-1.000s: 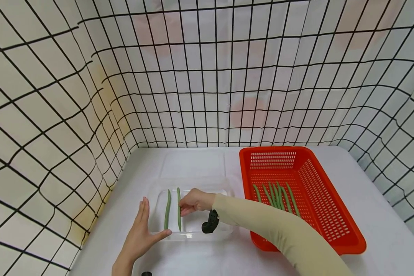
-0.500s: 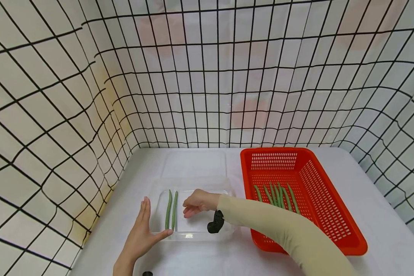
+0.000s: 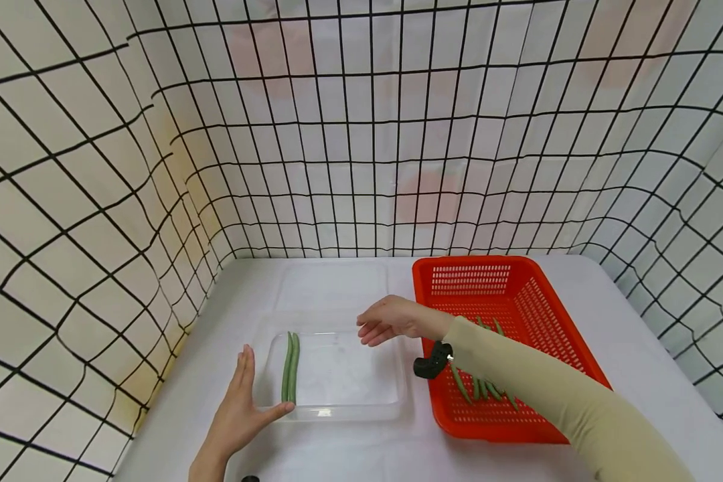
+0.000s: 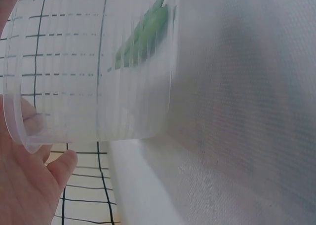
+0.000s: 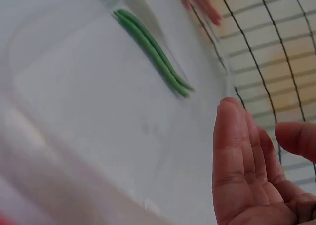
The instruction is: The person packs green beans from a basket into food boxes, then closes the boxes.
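Two green beans [image 3: 291,367] lie side by side, lengthwise, along the left wall inside a clear plastic container [image 3: 361,410]. My left hand [image 3: 236,412] is at the container's front left corner, fingers straight along the left side and thumb reaching along the front. In the left wrist view, fingers show close to the container's rim [image 4: 17,121]. Over the container's right back part hovers my right hand [image 3: 391,318], holding nothing. Its fingers [image 5: 232,156] are loosely extended in the right wrist view. Several more green beans [image 3: 460,383] lie in the red basket [image 3: 578,355], partly hidden by the right forearm.
A flat clear lid [image 3: 334,284] lies behind the container on the white table [image 3: 343,455]. Black wire mesh over white cloth [image 3: 385,167] walls off the back and sides. A black wrist device [image 3: 432,361] sits under the right wrist, close to the basket's left rim.
The right hand let go of a bean beside the first one, then rose and moved right toward the basket. The two beans now lie together farther left. The left hand stayed at the container.
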`<action>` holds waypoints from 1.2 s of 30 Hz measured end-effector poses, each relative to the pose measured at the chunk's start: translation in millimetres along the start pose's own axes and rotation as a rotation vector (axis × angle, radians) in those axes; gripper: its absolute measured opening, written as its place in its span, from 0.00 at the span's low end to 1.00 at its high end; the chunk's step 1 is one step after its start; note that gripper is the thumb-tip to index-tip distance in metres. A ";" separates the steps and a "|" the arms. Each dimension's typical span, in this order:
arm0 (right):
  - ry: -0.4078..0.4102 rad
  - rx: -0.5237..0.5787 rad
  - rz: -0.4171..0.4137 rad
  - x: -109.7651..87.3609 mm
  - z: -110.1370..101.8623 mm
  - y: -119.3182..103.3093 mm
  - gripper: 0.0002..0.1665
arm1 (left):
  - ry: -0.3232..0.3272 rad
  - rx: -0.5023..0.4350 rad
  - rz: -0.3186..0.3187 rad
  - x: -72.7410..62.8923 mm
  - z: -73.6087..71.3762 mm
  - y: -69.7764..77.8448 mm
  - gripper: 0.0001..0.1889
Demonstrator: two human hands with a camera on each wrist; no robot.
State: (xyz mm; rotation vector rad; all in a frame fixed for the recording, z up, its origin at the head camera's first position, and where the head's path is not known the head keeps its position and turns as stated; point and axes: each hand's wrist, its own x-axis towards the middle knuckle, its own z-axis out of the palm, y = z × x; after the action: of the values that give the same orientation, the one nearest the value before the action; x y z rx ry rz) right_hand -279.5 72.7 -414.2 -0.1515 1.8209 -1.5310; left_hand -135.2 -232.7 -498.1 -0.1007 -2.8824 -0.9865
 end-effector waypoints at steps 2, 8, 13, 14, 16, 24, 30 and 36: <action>0.028 0.008 -0.010 -9.8 -17.9 -0.6 0.16 | -0.005 -0.004 -0.005 0.2 -0.6 -0.3 0.68; 0.114 -0.015 -0.055 -39.3 -71.8 11.9 0.18 | -0.015 -0.007 -0.017 -0.5 -1.5 -0.2 0.68; 0.208 -0.087 -0.047 -64.2 -112.2 36.3 0.18 | -0.016 0.004 -0.013 -0.3 -1.8 0.9 0.68; 0.226 -0.100 -0.036 -68.7 -119.1 42.2 0.18 | -0.015 0.005 -0.013 -0.2 -1.9 1.0 0.68; 0.242 -0.130 -0.015 -76.8 -132.2 54.1 0.20 | -0.012 0.005 -0.009 -0.1 -1.9 1.0 0.68; 0.336 -0.180 0.092 -91.8 -169.7 94.1 0.24 | -0.017 0.003 -0.011 0.5 -0.9 0.3 0.68; 0.387 -0.245 0.138 -98.5 -180.5 111.0 0.25 | -0.018 0.007 -0.012 0.3 -0.5 0.3 0.68; 0.393 -0.375 0.183 -104.2 -180.8 121.6 0.24 | -0.023 0.013 -0.018 1.0 -1.1 1.2 0.68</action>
State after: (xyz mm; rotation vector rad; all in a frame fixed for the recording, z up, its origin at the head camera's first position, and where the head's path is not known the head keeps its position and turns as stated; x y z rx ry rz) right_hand -268.7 306.8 -472.5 0.1471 2.3514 -1.1352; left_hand -136.0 -232.5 -496.4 -0.0857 -2.9148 -0.9765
